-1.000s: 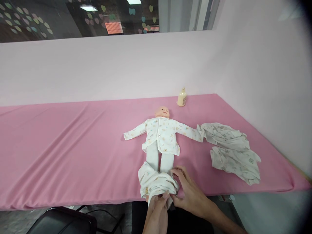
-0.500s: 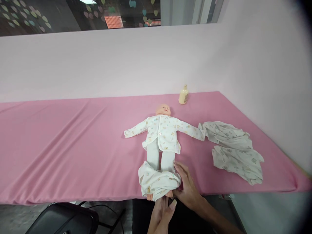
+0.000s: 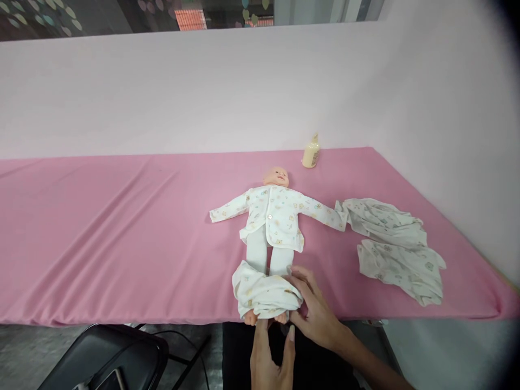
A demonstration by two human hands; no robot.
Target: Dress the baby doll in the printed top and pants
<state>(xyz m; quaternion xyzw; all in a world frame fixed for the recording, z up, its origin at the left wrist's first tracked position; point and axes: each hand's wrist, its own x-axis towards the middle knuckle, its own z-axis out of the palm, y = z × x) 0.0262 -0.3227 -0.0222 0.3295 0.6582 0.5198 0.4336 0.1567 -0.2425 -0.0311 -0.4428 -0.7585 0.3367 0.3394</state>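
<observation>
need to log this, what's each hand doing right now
Left hand: open, fingers reach up to the doll's feet, gripping nothing.
Right hand: fingers on the bunched trousers; grip cannot be told.

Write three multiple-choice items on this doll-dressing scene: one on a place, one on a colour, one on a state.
1. Where does the cream plastic bottle stand?
A. At the far edge of the table, beyond the doll's head
B. Beside the doll's feet
C. On the black chair

2. What colour is the cloth covering the table?
A. Blue
B. Pink
C. Green

3. How do the white printed baby trousers sit on the baby doll?
A. Pulled to the waist
B. Folded apart
C. Bunched at the ankles

Key: 1 A, it stands by the wall; 2 B, pink throughout; 3 C, the right hand grips them there.
</observation>
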